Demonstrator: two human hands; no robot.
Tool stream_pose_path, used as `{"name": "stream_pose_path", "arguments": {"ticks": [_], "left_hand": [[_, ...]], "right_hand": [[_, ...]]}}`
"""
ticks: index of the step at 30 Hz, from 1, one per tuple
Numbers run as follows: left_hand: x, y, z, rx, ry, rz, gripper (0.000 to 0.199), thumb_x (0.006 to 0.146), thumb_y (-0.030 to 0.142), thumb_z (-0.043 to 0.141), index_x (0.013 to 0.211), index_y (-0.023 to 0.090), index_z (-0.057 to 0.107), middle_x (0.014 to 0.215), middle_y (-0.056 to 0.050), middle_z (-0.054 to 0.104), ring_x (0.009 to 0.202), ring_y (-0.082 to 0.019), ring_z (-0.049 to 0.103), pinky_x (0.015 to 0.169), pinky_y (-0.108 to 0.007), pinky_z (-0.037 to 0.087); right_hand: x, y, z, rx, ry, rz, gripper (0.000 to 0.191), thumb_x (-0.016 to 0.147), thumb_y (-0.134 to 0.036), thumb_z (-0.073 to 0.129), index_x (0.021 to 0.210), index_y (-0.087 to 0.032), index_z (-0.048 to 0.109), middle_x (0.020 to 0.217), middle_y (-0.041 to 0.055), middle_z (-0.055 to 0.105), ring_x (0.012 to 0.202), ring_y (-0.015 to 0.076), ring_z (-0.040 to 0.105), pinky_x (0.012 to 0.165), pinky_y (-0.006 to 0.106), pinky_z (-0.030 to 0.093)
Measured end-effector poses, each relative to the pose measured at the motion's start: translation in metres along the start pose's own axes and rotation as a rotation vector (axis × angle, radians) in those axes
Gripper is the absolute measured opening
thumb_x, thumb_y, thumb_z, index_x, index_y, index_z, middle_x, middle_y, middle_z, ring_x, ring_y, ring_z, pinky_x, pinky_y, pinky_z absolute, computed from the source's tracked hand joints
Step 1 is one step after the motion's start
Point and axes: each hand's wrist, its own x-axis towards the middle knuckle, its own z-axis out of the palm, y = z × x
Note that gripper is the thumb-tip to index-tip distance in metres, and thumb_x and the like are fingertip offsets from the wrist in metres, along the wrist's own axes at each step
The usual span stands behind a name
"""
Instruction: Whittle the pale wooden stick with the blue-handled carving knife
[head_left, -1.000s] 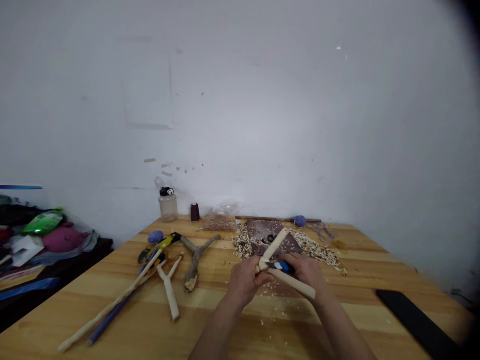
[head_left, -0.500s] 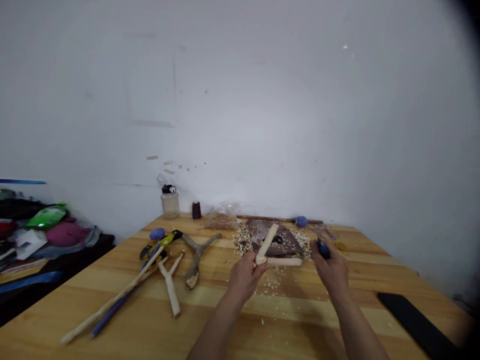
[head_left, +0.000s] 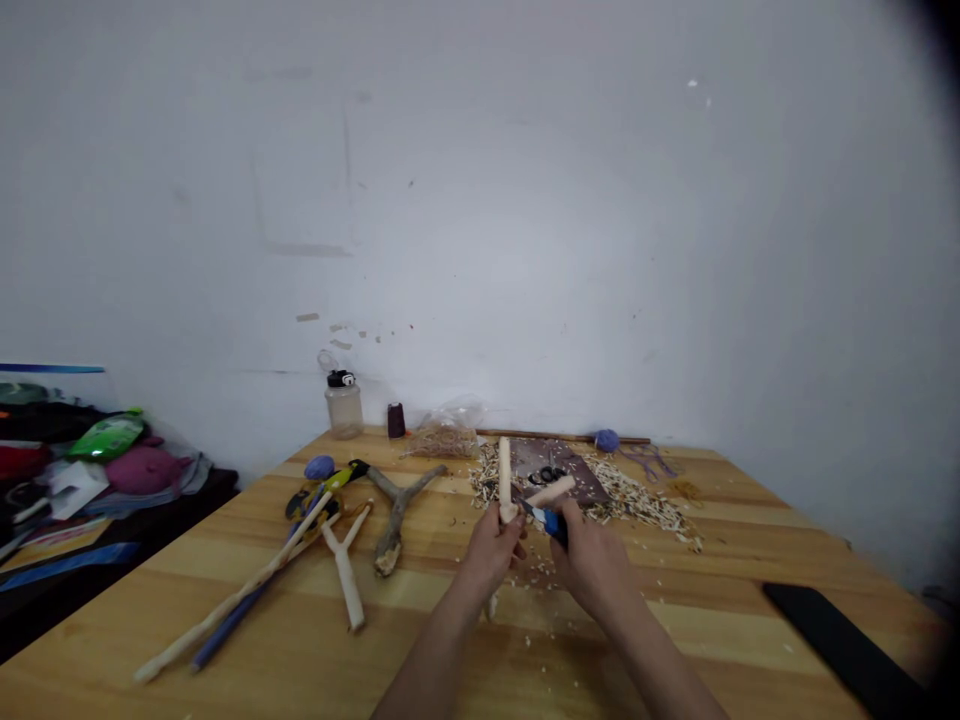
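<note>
On the side toward the near edge of the surface [head_left: 420, 655], two hands meet over the middle, the right hand [head_left: 598, 562] reaching a little nearer the right edge. Its fingers are wrapped around the blue handle of a knife [head_left: 553, 524], whose blade points left and slightly toward the far edge. Just left of it, the left hand [head_left: 489, 548] has its fingers closed around the forked stick [head_left: 505, 472], gripping it just below where the prongs part. So the stick's joint lies directly off the blade's tip; whether blade and wood touch is too small to tell. One prong's long axis runs nearly straight toward the far edge; the other slants off toward the far right corner, passing beyond the knife. The left hand is nearer the joint. Farther on, wood shavings [head_left: 637, 500] flank a brown sheet [head_left: 589, 478], short of the far edge.
</note>
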Motion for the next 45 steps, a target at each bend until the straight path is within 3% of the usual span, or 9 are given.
{"name": "stream_pose_path", "arguments": {"ticks": [7, 14, 19, 24, 28, 34, 38, 41, 45], "left_hand": [[-0.001, 0.003, 0.002, -0.204, 0.040, 0.036, 0.042, 0.067, 0.057, 0.056, 0.078, 0.019, 0.042, 0.048, 0.010, 0.038, 0.038, -0.005, 0.036, 0.038, -0.018, 0.030], [-0.006, 0.009, 0.008, -0.506, 0.034, -0.010, 0.045, 0.072, 0.061, 0.049, 0.083, 0.017, 0.049, 0.058, 0.005, 0.050, 0.046, -0.007, 0.046, 0.047, -0.019, 0.038], [-0.013, 0.019, 0.019, -0.863, -0.055, 0.044, 0.046, 0.065, 0.044, 0.068, 0.099, 0.018, 0.054, 0.090, -0.004, 0.063, 0.075, -0.015, 0.060, 0.067, -0.027, 0.046], [-0.010, 0.017, 0.015, -0.948, 0.001, -0.014, 0.043, 0.056, 0.027, 0.077, 0.094, 0.020, 0.057, 0.077, 0.001, 0.064, 0.067, -0.012, 0.060, 0.066, -0.025, 0.046], [-0.008, 0.012, 0.010, -0.869, 0.077, 0.038, 0.039, 0.051, 0.022, 0.079, 0.084, 0.017, 0.059, 0.073, 0.002, 0.062, 0.067, -0.010, 0.058, 0.070, -0.024, 0.045], [-0.004, 0.018, -0.017, -0.467, -0.037, 0.044, 0.034, 0.064, 0.045, 0.066, 0.075, 0.015, 0.054, 0.070, -0.001, 0.062, 0.053, -0.009, 0.054, 0.051, -0.022, 0.042], [-0.004, 0.016, -0.025, -0.099, -0.181, -0.065, 0.033, 0.059, 0.038, 0.070, 0.076, 0.015, 0.054, 0.056, 0.004, 0.056, 0.041, -0.009, 0.051, 0.042, -0.020, 0.038], [-0.010, 0.011, -0.018, 0.169, -0.424, -0.110, 0.023, 0.070, 0.036, 0.057, 0.081, 0.016, 0.054, 0.059, 0.004, 0.057, 0.038, -0.006, 0.048, 0.040, -0.018, 0.034], [-0.016, 0.010, -0.006, 0.212, -0.527, -0.126, 0.020, 0.076, 0.037, 0.046, 0.075, 0.017, 0.048, 0.053, 0.005, 0.051, 0.034, -0.005, 0.043, 0.036, -0.017, 0.031]], "right_hand": [[0.001, 0.000, 0.017, 0.385, -0.036, 0.076, 0.028, 0.084, -0.048, 0.038, 0.083, -0.021, 0.045, 0.063, 0.0016, 0.058, 0.057, 0.0166, 0.056, 0.048, 0.023, 0.030], [0.005, -0.001, 0.023, 0.984, -0.025, 0.167, 0.038, 0.083, -0.055, 0.034, 0.095, -0.020, 0.045, 0.058, -0.0036, 0.054, 0.042, 0.0122, 0.050, 0.041, 0.023, 0.039], [0.006, -0.004, 0.018, 0.982, -0.022, 0.100, 0.048, 0.065, -0.042, 0.065, 0.104, -0.018, 0.050, 0.077, 0.0028, 0.065, 0.065, 0.0172, 0.061, 0.061, 0.029, 0.049], [0.005, -0.004, 0.017, 0.830, -0.081, 0.004, 0.043, 0.061, -0.025, 0.064, 0.103, -0.020, 0.054, 0.088, 0.0024, 0.067, 0.074, 0.0176, 0.062, 0.069, 0.028, 0.048], [0.003, 0.004, 0.014, 0.470, -0.091, 0.005, 0.038, 0.065, -0.021, 0.056, 0.103, -0.026, 0.060, 0.080, 0.0005, 0.068, 0.068, 0.0181, 0.062, 0.060, 0.025, 0.044], [0.010, 0.038, -0.005, 0.041, 0.038, -0.025, 0.041, 0.071, -0.018, 0.050, 0.108, -0.035, 0.059, 0.096, 0.0005, 0.068, 0.080, 0.0198, 0.062, 0.062, 0.026, 0.040], [0.012, 0.046, -0.012, -0.060, 0.026, -0.126, 0.049, 0.069, -0.007, 0.046, 0.106, -0.036, 0.060, 0.097, -0.0006, 0.067, 0.089, 0.0198, 0.059, 0.069, 0.028, 0.040], [0.011, 0.044, -0.009, -0.058, -0.006, -0.197, 0.047, 0.068, -0.004, 0.045, 0.101, -0.033, 0.063, 0.092, 0.0007, 0.068, 0.091, 0.0199, 0.058, 0.074, 0.030, 0.040], [0.013, 0.049, -0.001, 0.056, 0.078, -0.221, 0.047, 0.067, -0.004, 0.046, 0.103, -0.031, 0.062, 0.108, 0.0016, 0.063, 0.100, 0.0199, 0.054, 0.080, 0.032, 0.043]]}}
